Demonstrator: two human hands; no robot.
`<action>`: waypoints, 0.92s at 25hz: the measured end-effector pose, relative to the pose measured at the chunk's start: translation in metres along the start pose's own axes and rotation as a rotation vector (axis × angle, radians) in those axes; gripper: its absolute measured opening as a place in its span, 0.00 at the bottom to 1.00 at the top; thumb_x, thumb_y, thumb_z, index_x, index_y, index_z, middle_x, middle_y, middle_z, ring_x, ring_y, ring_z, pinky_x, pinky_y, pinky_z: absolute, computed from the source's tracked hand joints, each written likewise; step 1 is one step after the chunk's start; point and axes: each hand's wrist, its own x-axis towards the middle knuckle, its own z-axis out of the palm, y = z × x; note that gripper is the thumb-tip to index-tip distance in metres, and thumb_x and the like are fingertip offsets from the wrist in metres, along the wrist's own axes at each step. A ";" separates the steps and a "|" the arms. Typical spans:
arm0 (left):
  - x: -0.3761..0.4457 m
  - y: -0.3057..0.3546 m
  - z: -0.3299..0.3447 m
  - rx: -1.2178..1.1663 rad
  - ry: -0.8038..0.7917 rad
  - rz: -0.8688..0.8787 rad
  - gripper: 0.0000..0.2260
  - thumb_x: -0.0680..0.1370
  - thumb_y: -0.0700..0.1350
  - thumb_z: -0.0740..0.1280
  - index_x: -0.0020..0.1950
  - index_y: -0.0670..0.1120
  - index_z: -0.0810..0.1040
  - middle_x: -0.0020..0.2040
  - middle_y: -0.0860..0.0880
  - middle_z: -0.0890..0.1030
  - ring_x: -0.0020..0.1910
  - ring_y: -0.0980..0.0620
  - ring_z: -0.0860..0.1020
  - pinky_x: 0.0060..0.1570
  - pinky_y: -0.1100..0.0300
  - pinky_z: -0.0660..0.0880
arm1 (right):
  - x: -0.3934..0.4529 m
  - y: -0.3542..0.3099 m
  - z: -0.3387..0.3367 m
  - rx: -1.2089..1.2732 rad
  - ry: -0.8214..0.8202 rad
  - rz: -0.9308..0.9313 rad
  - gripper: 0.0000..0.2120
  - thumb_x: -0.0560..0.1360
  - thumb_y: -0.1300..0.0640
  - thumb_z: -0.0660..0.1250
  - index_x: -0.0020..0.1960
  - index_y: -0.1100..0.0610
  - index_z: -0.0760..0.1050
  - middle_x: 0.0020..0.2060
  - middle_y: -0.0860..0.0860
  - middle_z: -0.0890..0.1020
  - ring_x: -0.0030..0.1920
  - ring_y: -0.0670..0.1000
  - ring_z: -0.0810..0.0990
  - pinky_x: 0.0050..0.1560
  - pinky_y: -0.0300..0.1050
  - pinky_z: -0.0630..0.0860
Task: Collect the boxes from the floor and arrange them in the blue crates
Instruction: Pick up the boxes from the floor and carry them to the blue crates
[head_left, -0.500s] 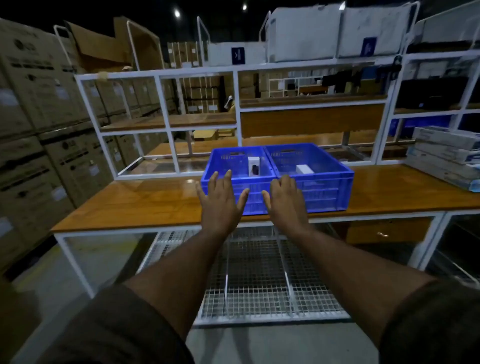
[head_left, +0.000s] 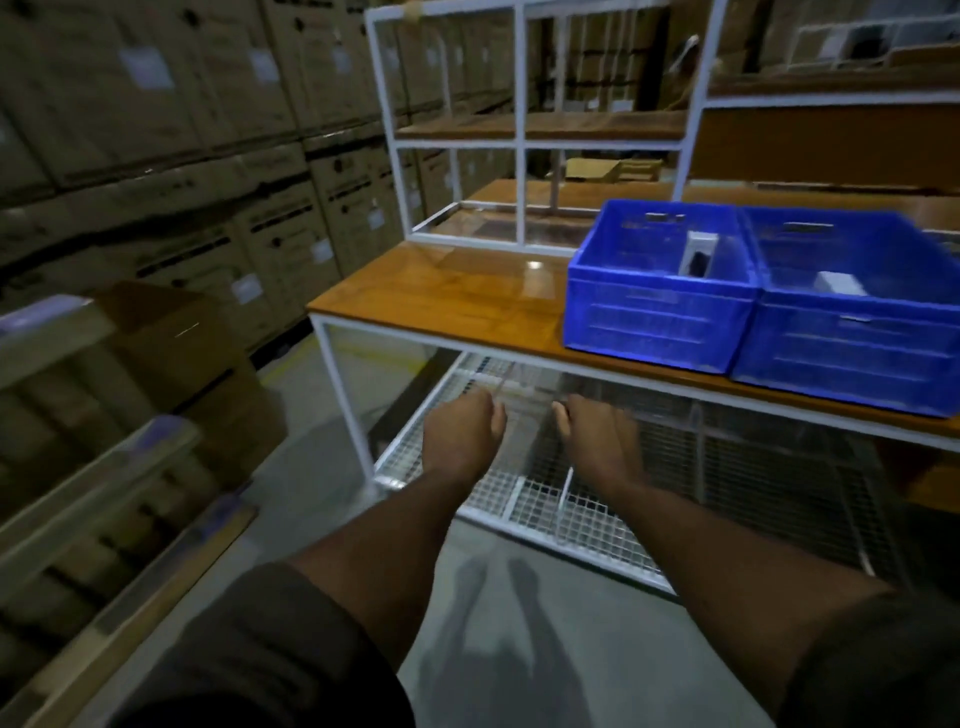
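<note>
- In front of the table edge, both hands hang low over the wire shelf (head_left: 519, 499) — left hand (head_left: 460, 439) and right hand (head_left: 597, 441), side by side w/ a gap, holding nothing.
- Fingers point away from the cam & are blurred; they look loosely curled, empty, but exact curl can't be told.
- Blue crates: left crate (head_left: 657, 317) and right crate (head_left: 852, 343) sit touching each other near the front edge of the wooden tabletop (head_left: 441, 291) — prob. parked there so drops are quick from standing.
- Already loaded: one white box (head_left: 698, 254) standing upright in the left crate, another pale box (head_left: 839, 283) lying flat in the right one.
- No loose boxes on the bare floor in view, so next pickup spot can't be told; view's angled left, my guess is the person's heading off for more.
- Surface: glossy orange-brown wood on a white metal frame, white rack (head_left: 519, 130) on top at the back.
- Room: dim warehouse, grey concrete floor (head_left: 519, 649), stacked brown cartons (head_left: 182, 130) along the left wall, more stacked goods at near left, blurred.
</note>
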 end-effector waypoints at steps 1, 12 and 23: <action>-0.007 -0.015 0.004 0.015 -0.009 -0.046 0.17 0.82 0.53 0.57 0.38 0.47 0.72 0.35 0.47 0.79 0.36 0.43 0.80 0.33 0.55 0.69 | 0.000 -0.007 0.014 0.000 -0.028 -0.035 0.16 0.82 0.45 0.57 0.47 0.53 0.78 0.44 0.56 0.84 0.46 0.60 0.83 0.41 0.49 0.74; -0.159 -0.101 0.006 0.174 -0.117 -0.759 0.11 0.79 0.45 0.61 0.40 0.44 0.77 0.41 0.42 0.82 0.42 0.41 0.80 0.37 0.56 0.69 | -0.064 -0.088 0.132 0.132 -0.442 -0.568 0.09 0.78 0.56 0.62 0.44 0.59 0.78 0.43 0.56 0.80 0.48 0.59 0.80 0.46 0.49 0.75; -0.376 -0.072 -0.022 0.224 0.177 -1.428 0.14 0.82 0.53 0.58 0.44 0.45 0.73 0.43 0.43 0.83 0.46 0.41 0.81 0.41 0.53 0.71 | -0.217 -0.185 0.122 0.304 -0.641 -1.134 0.12 0.80 0.53 0.60 0.44 0.57 0.79 0.41 0.54 0.82 0.50 0.57 0.76 0.46 0.50 0.74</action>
